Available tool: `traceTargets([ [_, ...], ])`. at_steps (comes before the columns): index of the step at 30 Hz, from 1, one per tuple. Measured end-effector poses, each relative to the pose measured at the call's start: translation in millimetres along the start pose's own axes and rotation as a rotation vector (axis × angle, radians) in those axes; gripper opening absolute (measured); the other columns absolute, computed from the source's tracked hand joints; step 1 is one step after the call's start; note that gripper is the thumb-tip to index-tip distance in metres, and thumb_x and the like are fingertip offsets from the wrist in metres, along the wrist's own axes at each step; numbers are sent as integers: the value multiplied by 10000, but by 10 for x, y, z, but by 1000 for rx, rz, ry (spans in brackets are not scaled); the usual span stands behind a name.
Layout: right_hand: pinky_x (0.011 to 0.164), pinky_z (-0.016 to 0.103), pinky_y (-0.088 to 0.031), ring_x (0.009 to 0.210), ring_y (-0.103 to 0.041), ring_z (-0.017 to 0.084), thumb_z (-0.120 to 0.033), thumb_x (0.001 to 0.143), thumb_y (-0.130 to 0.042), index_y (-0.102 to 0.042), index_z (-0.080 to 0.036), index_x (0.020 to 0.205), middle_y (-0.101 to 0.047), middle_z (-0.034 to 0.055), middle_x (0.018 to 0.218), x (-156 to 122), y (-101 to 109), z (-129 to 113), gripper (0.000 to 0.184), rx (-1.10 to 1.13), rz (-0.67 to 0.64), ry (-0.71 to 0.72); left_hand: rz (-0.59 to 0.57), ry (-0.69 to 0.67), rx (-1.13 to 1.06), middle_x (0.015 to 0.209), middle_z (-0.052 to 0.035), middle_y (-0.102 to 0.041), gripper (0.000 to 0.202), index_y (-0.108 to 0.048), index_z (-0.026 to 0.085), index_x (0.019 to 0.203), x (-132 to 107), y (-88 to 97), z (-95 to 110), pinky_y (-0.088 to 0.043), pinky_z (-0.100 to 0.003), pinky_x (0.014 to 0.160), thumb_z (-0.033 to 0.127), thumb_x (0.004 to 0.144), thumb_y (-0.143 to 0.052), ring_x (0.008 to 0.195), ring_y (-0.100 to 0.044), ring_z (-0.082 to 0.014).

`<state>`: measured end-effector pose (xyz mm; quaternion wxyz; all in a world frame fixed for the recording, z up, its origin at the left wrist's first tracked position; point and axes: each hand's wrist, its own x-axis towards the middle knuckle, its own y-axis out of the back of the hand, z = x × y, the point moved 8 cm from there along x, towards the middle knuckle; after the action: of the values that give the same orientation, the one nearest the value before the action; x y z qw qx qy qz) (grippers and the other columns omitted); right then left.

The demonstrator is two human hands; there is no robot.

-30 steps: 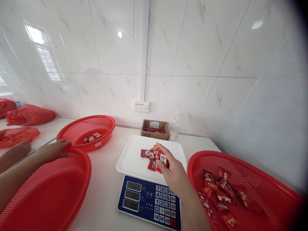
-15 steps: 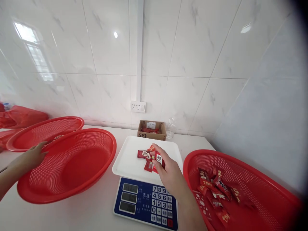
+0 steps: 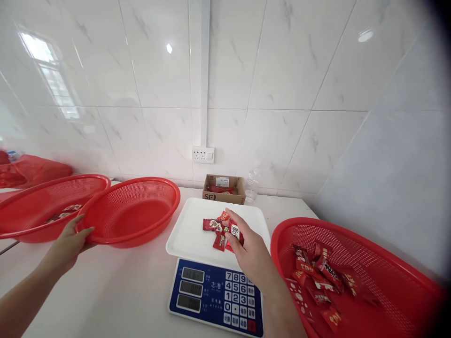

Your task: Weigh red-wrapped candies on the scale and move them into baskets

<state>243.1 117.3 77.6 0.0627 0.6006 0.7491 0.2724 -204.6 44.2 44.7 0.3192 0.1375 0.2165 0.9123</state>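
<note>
My left hand [image 3: 73, 237] grips the near-left rim of a red plastic basket [image 3: 148, 236], thumb over the edge. Its mesh sides surround a bare floor. Over the white pan of a digital scale [image 3: 186, 234], my right hand [image 3: 246, 241] has its thumb and fingers closed around a few small red wrapped packets [image 3: 235, 230]. Other red packets [image 3: 212, 225] show beside the fingertips; whether they rest on the pan or are also held, I cannot tell. The scale's blue keypad panel [image 3: 215, 298] faces me, partly covered by my right wrist.
At right, another red basket [image 3: 373, 244] contains several packets [image 3: 319, 272]. A third basket [image 3: 45, 192] at far left has packets inside. Behind the scale stand a small cardboard box [image 3: 224, 196] and a clear plastic bottle [image 3: 252, 185]. Red bags [image 3: 40, 170] lie at the left.
The middle basket has shifted away toward the wall and slightly right with my left hand on its rim. The far-left basket has moved left and nearer. My right hand stays nearly still.
</note>
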Motion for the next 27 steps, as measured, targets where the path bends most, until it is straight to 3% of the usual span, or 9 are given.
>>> traceTargets([
  [3, 850, 360, -464, 816, -618, 169, -337, 876, -407, -387, -329, 1359, -614, 17, 1200, -3, 21, -12, 484, 3, 1, -13, -125, 144, -232, 695, 46, -556, 745, -171, 163, 1423, -110, -242, -61, -564, -363, 764, 266, 789, -548, 671, -626, -140],
  [6, 856, 369, -468, 868, -619, 183, -335, 872, -408, -388, -325, 1361, -613, 17, 1205, -7, 49, -21, 489, 4, 0, -22, -150, 94, -49, 861, -32, -563, 875, -139, 171, 1434, -224, -309, -4, -507, -464, 846, 474, 750, -592, 934, -602, -262],
  [9, 854, 373, -478, 912, -617, 192, -328, 865, -423, -399, -335, 1353, -625, 19, 1182, -5, 99, -24, 489, -3, 36, -2, -91, 18, 278, 1144, -154, -446, 908, -250, 146, 1400, -318, -269, 89, -441, -553, 873, 667, 703, -510, 1125, -458, -389],
  [14, 833, 384, -491, 919, -611, 208, -312, 860, -424, -404, -329, 1355, -655, 18, 1026, 16, 132, 4, 496, -32, 74, 23, -192, -33, 370, 1185, -122, -408, 675, -496, 197, 1178, -466, -370, 150, -483, -490, 818, 696, 731, -413, 963, -543, -312],
  [17, 773, 371, -500, 810, -608, 199, -310, 870, -401, -389, -324, 1365, -641, 17, 906, 25, 128, 29, 495, -63, 69, 1, -275, -63, 332, 1270, -121, -439, 696, -364, 257, 1321, -680, -511, 126, -460, -518, 861, 664, 759, -417, 1050, -539, -337],
  [20, 712, 345, -492, 728, -594, 193, -305, 874, -387, -392, -313, 1364, -624, 16, 814, 24, 142, 30, 490, -102, 84, -8, -311, -89, 284, 1384, -153, -386, 761, -153, 301, 1427, -1036, -678, 128, -432, -563, 896, 618, 790, -422, 1255, -401, -381],
  [22, 681, 330, -480, 694, -588, 194, -303, 873, -383, -402, -301, 1360, -618, 14, 765, 21, 156, 21, 486, -133, 102, -5, -302, -276, 269, 1477, -126, -274, 732, -157, 322, 1427, -1310, -804, 323, -401, -561, 952, 565, 800, -447, 1341, -269, -356],
  [24, 663, 321, -469, 680, -586, 196, -304, 872, -382, -407, -294, 1357, -623, 14, 754, 17, 164, 13, 486, -159, 118, -5, -328, -554, 264, 1525, -48, -176, 592, -326, 363, 1362, -1590, -974, 638, -396, -546, 978, 508, 808, -476, 1380, -152, -335],
  [27, 677, 325, -469, 720, -599, 202, -311, 870, -386, -408, -286, 1356, -657, 26, 838, 12, 159, 2, 486, -180, 133, -6, -539, -883, 306, 1458, -1, -354, 348, -534, 354, 1203, -1894, -1383, 1059, -318, -532, 1056, 387, 877, -417, 1394, -111, -285],
])
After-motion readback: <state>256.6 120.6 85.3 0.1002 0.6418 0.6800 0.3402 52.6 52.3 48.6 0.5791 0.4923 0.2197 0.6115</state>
